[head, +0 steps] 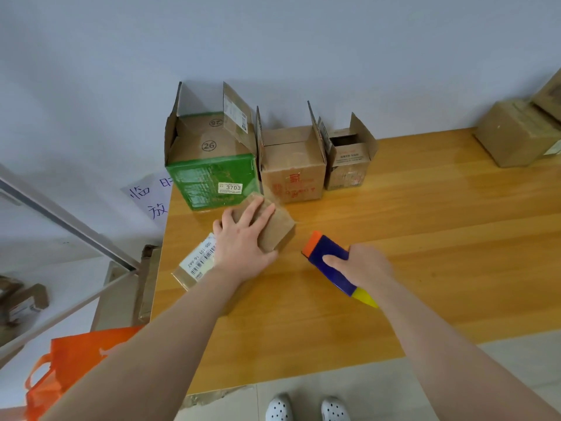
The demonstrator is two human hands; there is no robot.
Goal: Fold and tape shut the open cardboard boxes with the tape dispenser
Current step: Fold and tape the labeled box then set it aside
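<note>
three open boxes (291, 174) in a row at table (409, 238) far edge | my left hand (243, 241) flat, fingers straight, on small flat box (277, 230) | my right hand (365, 268) wrapped round tape dispenser (329, 253), near that box

Three open boxes line the back of the orange-brown wooden table (425, 238), packed side by side: a large green-fronted cardboard box (209, 174), a medium brown box with red print (291, 177) and a small brown box (349, 168). Nearer, a flat brown cardboard parcel (276, 229) and a blue tape dispenser with orange and yellow ends (331, 262) leave a bare lane between them. The right side is open as far as the closed brown boxes (513, 135) at the far corner.
</note>
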